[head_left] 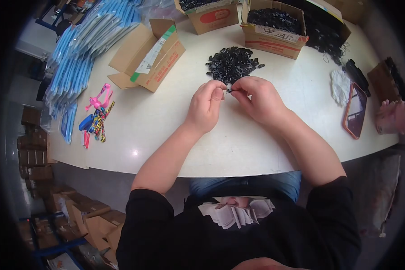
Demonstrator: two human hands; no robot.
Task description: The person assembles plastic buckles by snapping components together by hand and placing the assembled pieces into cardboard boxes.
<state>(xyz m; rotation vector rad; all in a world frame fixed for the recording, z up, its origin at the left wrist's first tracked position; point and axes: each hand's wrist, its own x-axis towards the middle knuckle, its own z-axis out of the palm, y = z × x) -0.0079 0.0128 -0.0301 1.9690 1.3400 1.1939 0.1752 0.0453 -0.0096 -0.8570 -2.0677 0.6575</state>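
Over the middle of the table (238, 153), both hands meet just in front of a pile of small black pieces with shiny metal parts (231, 63). My right hand (261, 99) is closed, thumb and forefinger pinching a small black piece (229, 91). Beside it my left hand (204, 105) is closed too, its fingertips pressed together close to that piece. Whatever lies between the left fingertips is too small to make out. The kind of the black pieces cannot be told at this size.
Behind the pile stands a cardboard box full of black pieces (274, 40). An open carton (150, 58) and stacked blue plastic packets (72, 67) are on the left, near a pink figure trinket (99, 99). A phone (355, 110) and crumpled white tissue (340, 87) lie right.
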